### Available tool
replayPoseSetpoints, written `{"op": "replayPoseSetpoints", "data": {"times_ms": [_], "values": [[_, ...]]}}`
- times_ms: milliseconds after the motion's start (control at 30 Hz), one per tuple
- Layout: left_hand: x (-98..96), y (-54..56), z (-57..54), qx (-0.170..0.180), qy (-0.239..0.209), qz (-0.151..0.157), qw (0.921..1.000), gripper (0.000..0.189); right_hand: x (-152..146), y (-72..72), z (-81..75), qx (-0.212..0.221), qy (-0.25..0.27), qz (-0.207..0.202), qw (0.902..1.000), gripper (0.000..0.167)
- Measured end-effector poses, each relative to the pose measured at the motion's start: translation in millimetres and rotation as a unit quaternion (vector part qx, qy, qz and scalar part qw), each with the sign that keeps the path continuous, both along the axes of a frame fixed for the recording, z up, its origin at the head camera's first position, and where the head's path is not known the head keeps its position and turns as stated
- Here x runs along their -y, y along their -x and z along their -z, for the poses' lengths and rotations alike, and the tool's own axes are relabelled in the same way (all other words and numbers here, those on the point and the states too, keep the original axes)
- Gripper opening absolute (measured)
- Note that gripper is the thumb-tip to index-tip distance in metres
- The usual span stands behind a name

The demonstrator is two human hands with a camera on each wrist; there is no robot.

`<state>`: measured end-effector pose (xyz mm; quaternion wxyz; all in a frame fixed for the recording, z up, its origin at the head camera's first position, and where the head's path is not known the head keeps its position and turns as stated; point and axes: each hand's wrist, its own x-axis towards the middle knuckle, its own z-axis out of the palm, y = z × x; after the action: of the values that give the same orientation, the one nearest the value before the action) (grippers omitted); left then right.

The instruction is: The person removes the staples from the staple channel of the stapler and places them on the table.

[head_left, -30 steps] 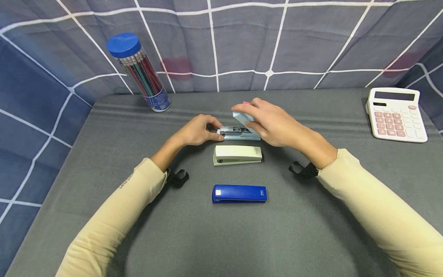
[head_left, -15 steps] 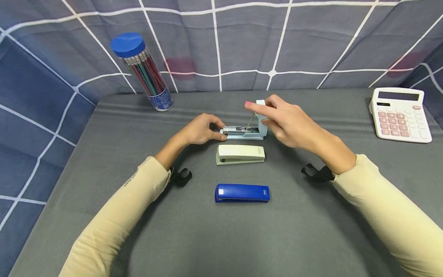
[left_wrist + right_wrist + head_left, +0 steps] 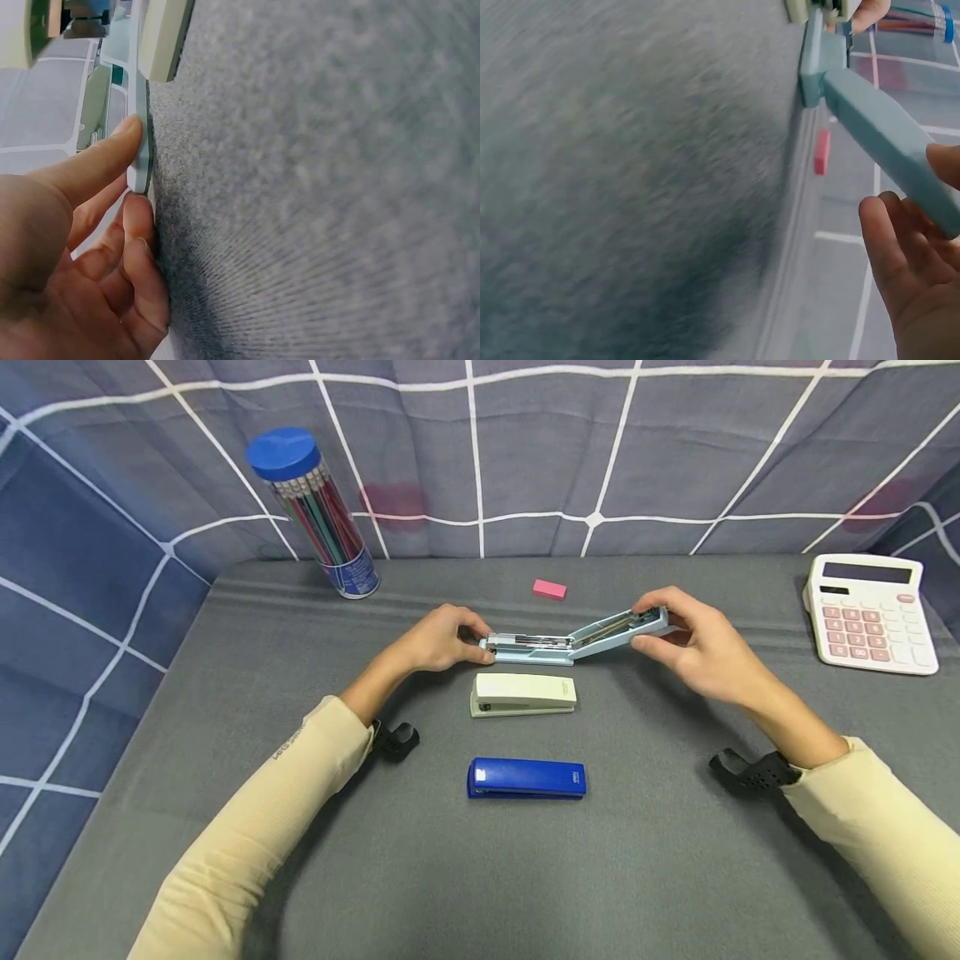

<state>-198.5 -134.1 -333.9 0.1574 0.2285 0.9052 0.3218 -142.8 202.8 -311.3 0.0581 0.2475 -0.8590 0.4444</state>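
Note:
A light blue stapler (image 3: 534, 653) lies on the grey cloth, its upper arm swung far back to the right so the metal inside shows. My left hand (image 3: 433, 643) holds the front end of its base between thumb and fingers; the left wrist view shows the thumb on the base's side (image 3: 138, 161). At the other end, my right hand (image 3: 701, 647) pinches the raised tip of the upper arm (image 3: 889, 139). Nearer to me lie a closed cream stapler (image 3: 523, 696) and a closed dark blue stapler (image 3: 527, 778), parallel to the base.
Behind the light blue stapler sits a small pink block (image 3: 550, 589). A blue-lidded clear jar of pencils (image 3: 322, 518) stands at the back left. A white calculator (image 3: 870, 614) with pink keys lies at the right. A checked curtain (image 3: 525, 460) hangs along the back.
My right hand has moved right and down, swinging the upper arm from raised over the base to laid back. The pink block behind has come into view. My left hand stays on the base.

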Motion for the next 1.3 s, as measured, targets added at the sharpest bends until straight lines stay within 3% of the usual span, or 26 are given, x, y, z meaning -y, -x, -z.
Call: {"op": "replayPoseSetpoints", "data": {"times_ms": [167, 267, 467, 700, 867, 1133, 1300], "values": [[-0.6, -1.2, -0.2, 0.003, 0.003, -0.002, 1.0000, 0.039, -8.2, -2.1, 5.0, 0.055, 0.008, 0.037, 0.9978, 0.025], [-0.1, -1.7, -0.1, 0.001, 0.003, -0.004, 1.0000, 0.040, -8.1, -2.4, 5.4, 0.066, 0.006, 0.050, 0.9966, 0.022], [0.8, -2.0, 0.4, -0.002, -0.002, -0.005, 1.0000, 0.039, -3.7, -1.5, 4.6, 0.054, -0.010, 0.080, 0.9953, 0.018], [0.4, -2.5, 0.9, 0.000, -0.006, -0.006, 1.0000, 0.038, 6.1, -0.8, -2.5, 0.021, -0.022, 0.082, 0.9961, 0.011], [0.8, -2.5, 0.7, -0.003, -0.006, -0.007, 1.0000, 0.037, 25.5, 0.4, -13.1, 0.022, -0.027, 0.084, 0.9958, 0.012], [-0.4, -2.2, 2.4, -0.003, -0.007, -0.007, 0.9999, 0.037, 55.0, 8.9, -19.7, 0.012, -0.112, 0.069, 0.9912, 0.017], [0.1, -2.0, 2.9, 0.002, -0.008, -0.012, 0.9999, 0.037, 74.1, 14.0, -16.1, 0.029, -0.134, 0.000, 0.9905, 0.023]]}}
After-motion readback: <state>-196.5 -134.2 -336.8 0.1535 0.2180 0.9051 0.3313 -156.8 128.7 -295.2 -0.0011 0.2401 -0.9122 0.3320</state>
